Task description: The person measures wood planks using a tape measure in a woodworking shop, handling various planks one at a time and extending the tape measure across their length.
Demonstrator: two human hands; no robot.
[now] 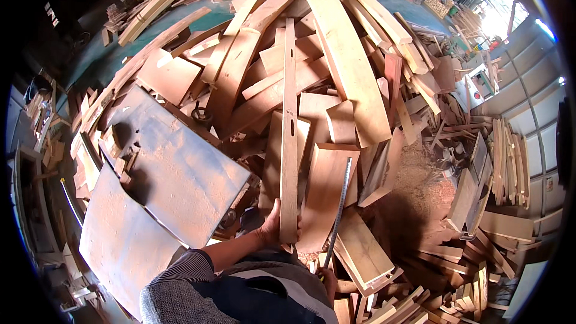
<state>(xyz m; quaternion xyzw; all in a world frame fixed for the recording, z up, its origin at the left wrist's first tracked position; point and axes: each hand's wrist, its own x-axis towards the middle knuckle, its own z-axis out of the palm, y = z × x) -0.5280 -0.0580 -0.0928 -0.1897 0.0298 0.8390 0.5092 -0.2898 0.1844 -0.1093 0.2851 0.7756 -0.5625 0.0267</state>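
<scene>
My left hand (272,223) is wrapped round the near end of a long, narrow wooden rail (289,96). Two dark slots show in the rail's upper face, and it stretches away from me over the pile. Low in the view, my right hand (329,283) is closed on a tape measure, its case mostly hidden. The tape's blade (341,204) is drawn out and points away from me. It passes over a thick wooden block (321,195) just right of the rail, and whether it touches the block I cannot tell.
Heaped timber surrounds me, with a wide pale plank (351,66) on top. A flat metal machine table (174,156) stands at the left, a handwheel (201,114) beyond it. Sawdust (423,186) covers the floor at the right, near stacked offcuts (366,249).
</scene>
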